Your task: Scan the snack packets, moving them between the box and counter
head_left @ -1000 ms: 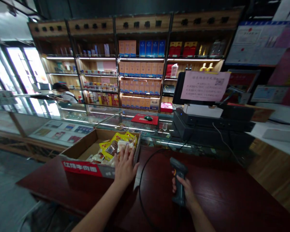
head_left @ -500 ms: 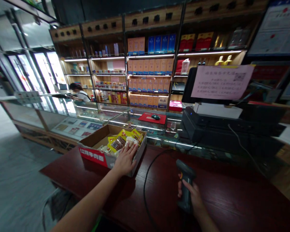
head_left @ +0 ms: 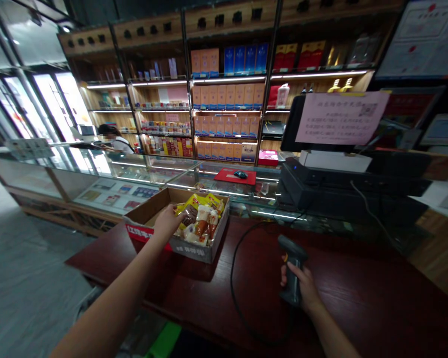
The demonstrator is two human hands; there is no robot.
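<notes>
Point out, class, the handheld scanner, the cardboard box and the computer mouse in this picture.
Handheld scanner [head_left: 293, 249]: head view, on its dark upper body.
Cardboard box [head_left: 192, 250]: head view, on its grey outer wall.
Computer mouse [head_left: 241, 174]: head view, on its top.

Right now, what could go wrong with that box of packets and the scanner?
The black cable loops across the table beside the box, so it might snag if the right hand swings the scanner over. The packets are heaped at one end, so some could slide if the left hand, reaching in there, pulls at one.
</notes>
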